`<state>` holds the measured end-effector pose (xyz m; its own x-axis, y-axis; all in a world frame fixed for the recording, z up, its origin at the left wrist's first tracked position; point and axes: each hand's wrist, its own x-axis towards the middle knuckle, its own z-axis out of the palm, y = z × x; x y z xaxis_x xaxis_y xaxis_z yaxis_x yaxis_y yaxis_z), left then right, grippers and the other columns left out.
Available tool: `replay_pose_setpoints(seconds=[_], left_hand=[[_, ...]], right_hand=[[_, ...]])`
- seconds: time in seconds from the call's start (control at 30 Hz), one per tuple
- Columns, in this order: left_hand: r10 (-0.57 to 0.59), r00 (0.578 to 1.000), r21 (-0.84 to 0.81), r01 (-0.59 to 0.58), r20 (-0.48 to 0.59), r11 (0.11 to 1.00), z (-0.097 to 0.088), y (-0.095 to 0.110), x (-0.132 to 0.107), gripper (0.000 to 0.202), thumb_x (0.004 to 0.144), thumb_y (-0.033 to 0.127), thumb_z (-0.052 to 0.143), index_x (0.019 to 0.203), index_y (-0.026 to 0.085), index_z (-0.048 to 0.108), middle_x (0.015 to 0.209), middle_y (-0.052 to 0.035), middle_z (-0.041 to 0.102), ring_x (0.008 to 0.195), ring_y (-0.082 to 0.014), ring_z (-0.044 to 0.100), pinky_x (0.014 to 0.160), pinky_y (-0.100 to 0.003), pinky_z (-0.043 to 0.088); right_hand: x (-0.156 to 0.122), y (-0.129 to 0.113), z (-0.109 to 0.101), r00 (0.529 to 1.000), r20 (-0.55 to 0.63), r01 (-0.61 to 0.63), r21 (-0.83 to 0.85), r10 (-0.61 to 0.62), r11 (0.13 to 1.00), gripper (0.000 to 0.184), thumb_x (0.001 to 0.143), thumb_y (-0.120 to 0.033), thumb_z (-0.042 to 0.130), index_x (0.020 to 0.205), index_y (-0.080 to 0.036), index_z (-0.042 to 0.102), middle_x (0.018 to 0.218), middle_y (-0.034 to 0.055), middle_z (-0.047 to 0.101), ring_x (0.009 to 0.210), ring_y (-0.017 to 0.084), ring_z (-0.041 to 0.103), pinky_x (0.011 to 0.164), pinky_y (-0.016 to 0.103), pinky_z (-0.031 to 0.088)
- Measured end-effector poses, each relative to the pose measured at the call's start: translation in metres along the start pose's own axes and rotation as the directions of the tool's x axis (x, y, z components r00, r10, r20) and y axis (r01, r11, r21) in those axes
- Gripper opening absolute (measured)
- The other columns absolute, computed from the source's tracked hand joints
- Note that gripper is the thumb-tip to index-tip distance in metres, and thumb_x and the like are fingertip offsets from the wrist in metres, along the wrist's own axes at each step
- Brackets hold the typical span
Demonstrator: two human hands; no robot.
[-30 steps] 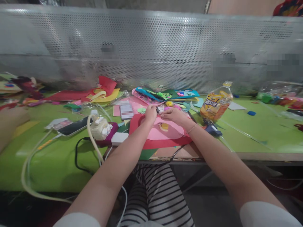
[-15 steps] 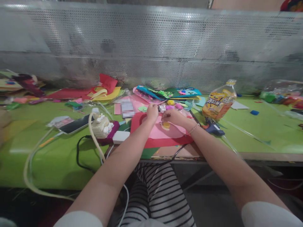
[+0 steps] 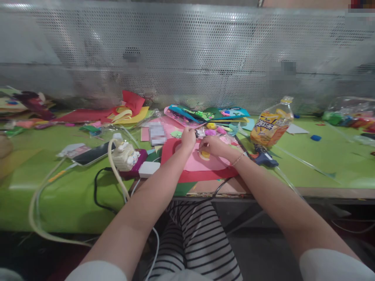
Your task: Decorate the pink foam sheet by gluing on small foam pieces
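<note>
A red sheet of paper (image 3: 168, 164) lies at the table's front edge, with a pink paper shape (image 3: 195, 165) on top. Over its upper left part, my left hand (image 3: 188, 139) is closed, a small dark and pale thing showing at its fingertips, too small to name. My right hand (image 3: 216, 147) hovers low over the pink shape, thumb and fingers pinched together; what they hold, if anything, is hidden. Just under those fingers is a yellow piece (image 3: 206, 154) with a cream edge. Bright pink (image 3: 210, 132) and yellow lumps (image 3: 211, 126) sit behind the hands.
An orange-labelled bottle (image 3: 271, 124) stands at right behind a dark blue glue gun (image 3: 265, 158). On the left are a phone (image 3: 95, 153), a purple power strip (image 3: 140, 160), a white charger (image 3: 149, 169) and cables. Coloured papers (image 3: 133, 102) lie along the perforated metal screen (image 3: 187, 58).
My right hand has shifted very slightly, its fingers still pinched near the yellow piece. The left hand stays in nearly the same place.
</note>
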<state>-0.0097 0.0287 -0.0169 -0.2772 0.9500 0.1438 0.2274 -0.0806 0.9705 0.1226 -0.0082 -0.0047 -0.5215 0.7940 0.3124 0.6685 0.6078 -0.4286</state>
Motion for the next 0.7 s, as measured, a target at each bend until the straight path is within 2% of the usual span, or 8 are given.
replay_pose_setpoints(seconds=[0.37, 0.7], left_hand=[[0.006, 1.0, -0.015, -0.006, 0.008, 1.0, 0.0001, -0.0011, 0.0005, 0.007, 0.077, 0.023, 0.042, 0.073, 0.021, 0.046, 0.075, -0.0019, 0.059, 0.074, -0.0168, 0.06, 0.062, -0.027, 0.043], [-0.002, 1.0, -0.026, 0.002, 0.011, 1.0, -0.0004, 0.0035, -0.0053, 0.009, 0.079, 0.022, 0.039, 0.073, 0.021, 0.046, 0.073, -0.0013, 0.058, 0.071, -0.0157, 0.059, 0.061, -0.027, 0.043]], right_hand=[[0.0023, 0.004, 0.0051, 0.999, -0.015, 0.035, 0.001, -0.035, 0.999, 0.01, 0.069, -0.009, 0.062, 0.068, -0.015, 0.07, 0.07, 0.0051, 0.066, 0.064, 0.013, 0.053, 0.061, 0.024, 0.038], [0.0012, -0.0015, 0.0015, 0.995, 0.057, 0.089, -0.039, -0.087, 0.995, 0.019, 0.069, -0.002, 0.056, 0.071, -0.015, 0.071, 0.077, 0.0063, 0.068, 0.066, 0.014, 0.055, 0.064, 0.024, 0.04]])
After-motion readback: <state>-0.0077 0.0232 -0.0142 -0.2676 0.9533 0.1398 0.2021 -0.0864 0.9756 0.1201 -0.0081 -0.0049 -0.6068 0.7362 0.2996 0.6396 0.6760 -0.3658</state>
